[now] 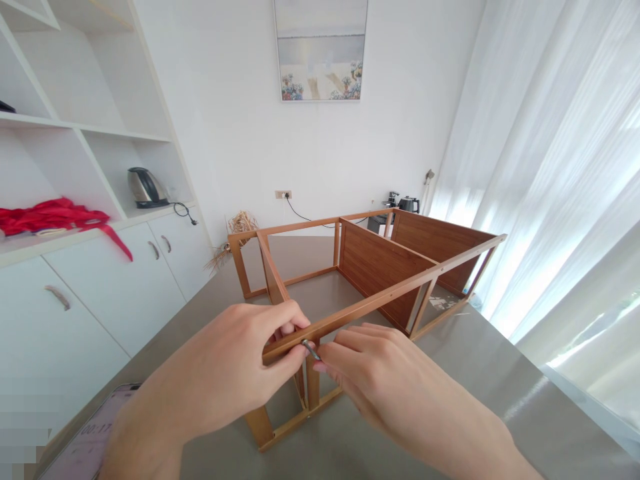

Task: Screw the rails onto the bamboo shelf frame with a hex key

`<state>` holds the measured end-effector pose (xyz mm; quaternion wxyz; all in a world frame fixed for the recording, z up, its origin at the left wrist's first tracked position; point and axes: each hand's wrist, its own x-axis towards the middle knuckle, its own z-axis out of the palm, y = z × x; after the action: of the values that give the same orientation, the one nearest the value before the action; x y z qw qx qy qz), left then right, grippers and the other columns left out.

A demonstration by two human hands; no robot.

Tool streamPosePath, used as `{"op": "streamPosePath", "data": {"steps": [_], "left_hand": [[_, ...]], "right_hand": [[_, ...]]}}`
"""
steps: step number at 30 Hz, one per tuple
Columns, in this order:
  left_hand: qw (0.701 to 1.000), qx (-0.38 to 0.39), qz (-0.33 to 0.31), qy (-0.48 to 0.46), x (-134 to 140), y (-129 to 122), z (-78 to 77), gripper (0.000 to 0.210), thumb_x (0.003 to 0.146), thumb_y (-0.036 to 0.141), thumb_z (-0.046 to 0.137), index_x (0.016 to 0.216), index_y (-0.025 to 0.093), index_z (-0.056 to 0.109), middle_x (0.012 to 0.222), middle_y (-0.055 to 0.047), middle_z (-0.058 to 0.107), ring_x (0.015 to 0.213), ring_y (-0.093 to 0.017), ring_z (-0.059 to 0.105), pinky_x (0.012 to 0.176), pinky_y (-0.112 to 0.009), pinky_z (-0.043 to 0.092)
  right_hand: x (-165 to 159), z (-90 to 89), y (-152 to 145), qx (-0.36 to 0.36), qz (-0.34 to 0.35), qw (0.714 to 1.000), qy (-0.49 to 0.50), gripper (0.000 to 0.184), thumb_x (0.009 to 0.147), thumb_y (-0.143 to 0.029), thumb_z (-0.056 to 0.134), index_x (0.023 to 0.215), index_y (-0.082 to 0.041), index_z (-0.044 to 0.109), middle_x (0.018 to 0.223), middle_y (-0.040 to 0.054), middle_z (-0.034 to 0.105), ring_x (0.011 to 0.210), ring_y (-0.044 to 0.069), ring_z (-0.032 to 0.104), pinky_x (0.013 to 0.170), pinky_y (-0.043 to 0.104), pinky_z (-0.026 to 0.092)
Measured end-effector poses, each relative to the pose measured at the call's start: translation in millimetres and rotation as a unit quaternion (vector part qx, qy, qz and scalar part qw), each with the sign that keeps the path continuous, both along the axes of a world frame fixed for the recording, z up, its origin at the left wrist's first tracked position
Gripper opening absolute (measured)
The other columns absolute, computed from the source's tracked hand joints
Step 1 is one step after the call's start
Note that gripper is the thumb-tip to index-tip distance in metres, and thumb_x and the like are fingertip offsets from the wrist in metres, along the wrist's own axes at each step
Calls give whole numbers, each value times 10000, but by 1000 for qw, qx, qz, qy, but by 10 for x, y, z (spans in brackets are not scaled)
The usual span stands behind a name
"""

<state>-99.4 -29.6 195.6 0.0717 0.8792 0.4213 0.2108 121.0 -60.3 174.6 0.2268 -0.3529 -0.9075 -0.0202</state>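
A brown wooden shelf frame (370, 301) lies on its side, its long upper rail running away to the right. My left hand (245, 363) is closed around the near end of that rail, fingers over the top and thumb below. The thumb tip is beside a small metal hex key (311, 349) at the rail's outer face. Pinched between the fingers of my right hand (373, 370) is the other end of the hex key, mostly hidden. Both hands are close together at this joint.
The frame rests on a grey glossy table (450, 413). A phone (83, 433) lies at the lower left. White cabinets with a kettle (145, 187) and red cloth (60, 217) stand left. White curtains (545, 167) hang right; dried stalks (243, 222) are behind the frame.
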Motion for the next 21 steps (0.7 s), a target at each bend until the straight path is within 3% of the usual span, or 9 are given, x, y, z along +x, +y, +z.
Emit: {"op": "streamPosePath", "data": {"steps": [8, 11, 15, 18, 21], "left_hand": [[1000, -11, 19, 9, -13, -9, -9, 122, 904, 311, 559, 920, 295, 678, 786, 46, 736, 620, -124, 634, 570, -211, 458], [1000, -15, 21, 8, -17, -7, -13, 126, 912, 311, 551, 917, 299, 677, 789, 55, 735, 632, -119, 637, 579, -206, 461], [1000, -25, 13, 3, -13, -9, -9, 129, 896, 273, 557, 910, 293, 683, 795, 56, 738, 641, -116, 641, 602, -203, 468], [999, -43, 12, -6, 2, -28, 29, 138, 885, 245, 557, 905, 290, 686, 782, 57, 738, 639, -117, 639, 601, -203, 466], [997, -67, 19, -10, 21, -52, 86, 163, 867, 198, 545, 869, 293, 678, 744, 73, 729, 611, -111, 626, 561, -199, 448]], "right_hand": [[-10, -56, -78, 132, -70, 988, -46, 170, 960, -46, 551, 864, -186, 565, 775, -3, 551, 669, 164, 475, 608, 301, 292], [-16, -55, -92, 143, -70, 986, -45, 179, 978, -72, 544, 842, -186, 565, 752, -7, 542, 638, 155, 447, 597, 305, 276], [-37, -42, -50, 69, -24, 997, -17, 264, 1040, -169, 511, 778, -188, 544, 713, -23, 552, 606, 131, 439, 593, 293, 303], [-75, -41, 4, -56, 12, 998, 28, 269, 1048, -223, 511, 794, -183, 590, 676, -39, 563, 572, 103, 454, 580, 257, 333], [-111, -47, 39, -185, 35, 979, 82, 233, 1039, -240, 526, 851, -187, 654, 649, -57, 589, 534, 73, 465, 555, 213, 347]]}}
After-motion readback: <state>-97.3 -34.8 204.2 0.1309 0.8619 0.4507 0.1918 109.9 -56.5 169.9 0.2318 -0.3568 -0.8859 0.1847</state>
